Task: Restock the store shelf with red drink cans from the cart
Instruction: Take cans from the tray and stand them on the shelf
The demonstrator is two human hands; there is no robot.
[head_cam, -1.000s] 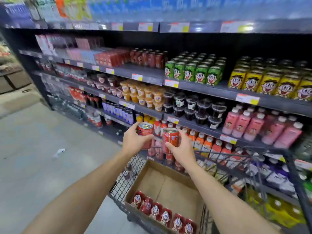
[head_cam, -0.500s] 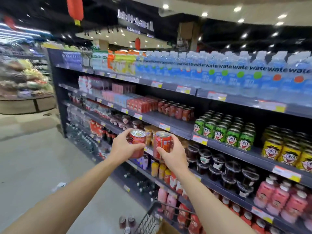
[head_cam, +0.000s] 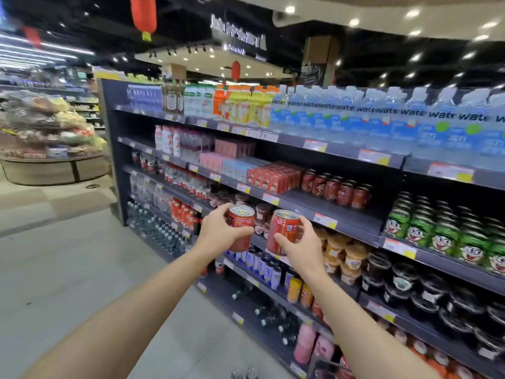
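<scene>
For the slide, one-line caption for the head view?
Left hand and right hand each raise a red drink can toward the dark store shelf.

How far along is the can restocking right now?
Done: a few red cans already stand on the shelf. In hand: the left hand and right hand each grip one can. Left: placing both in the bare space in front of them.
</scene>
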